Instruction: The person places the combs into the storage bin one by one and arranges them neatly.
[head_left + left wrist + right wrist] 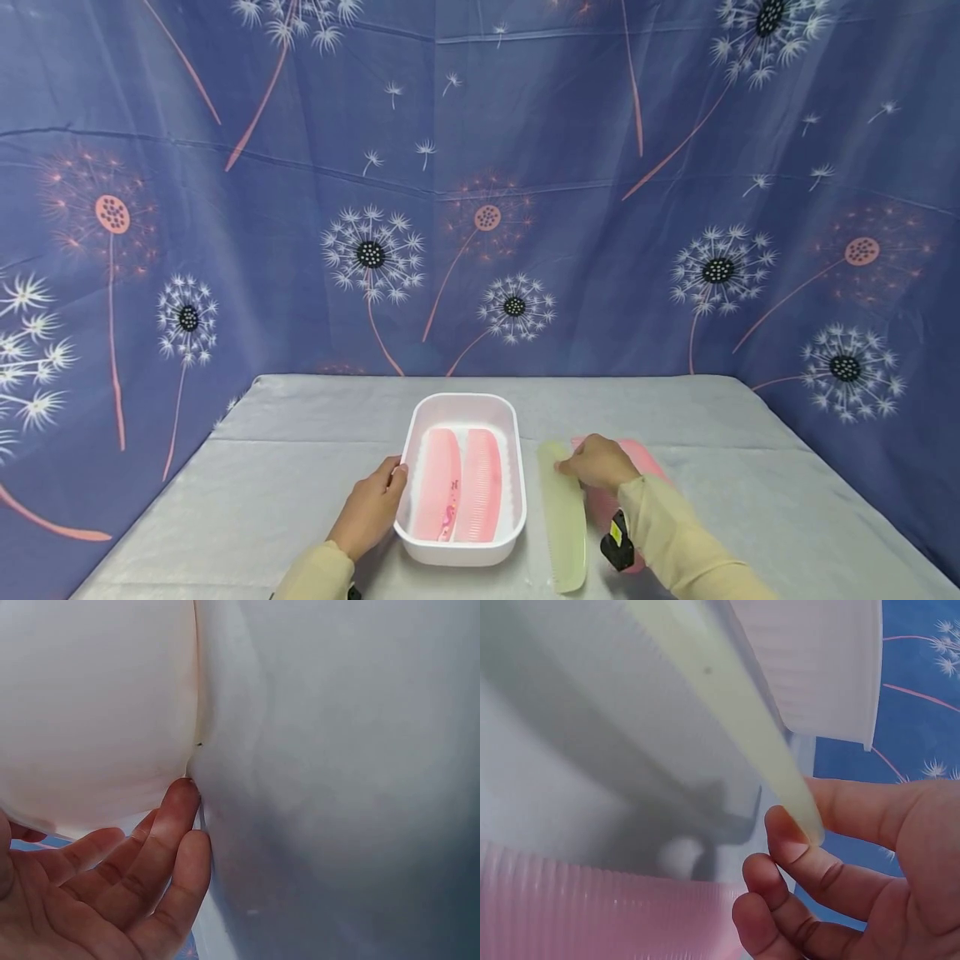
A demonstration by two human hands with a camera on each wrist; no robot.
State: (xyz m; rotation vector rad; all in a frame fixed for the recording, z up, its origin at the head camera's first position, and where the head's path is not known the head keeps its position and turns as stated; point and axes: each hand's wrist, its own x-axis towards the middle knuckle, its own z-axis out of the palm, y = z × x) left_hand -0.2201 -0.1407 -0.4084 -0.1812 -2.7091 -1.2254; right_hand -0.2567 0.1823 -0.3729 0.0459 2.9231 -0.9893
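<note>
Pinching the far end of a pale green comb between thumb and fingers, the right hand has it just to the right of a white tray, and what a neat hold that is! The right wrist view shows that pinched end up off the grey cloth, a shadow thrown on the fabric below; whether the near end touches down, I cannot tell. Over on the left side, the left hand holds the tray by its left wall, fingers laid against the outside. Inside, two pink combs lie side by side, lengthwise from near to far: the left comb carries a small printed pattern along its right edge, the right comb shows its row of teeth facing left. Look to the right of the green one, and there's more pink plastic on the cloth, ridged in the right wrist view, partly hidden under the right hand and its cream sleeve; one piece or several, I cannot tell. A black device sits at that wrist, and behind it all hangs a blue dandelion-print curtain.
</note>
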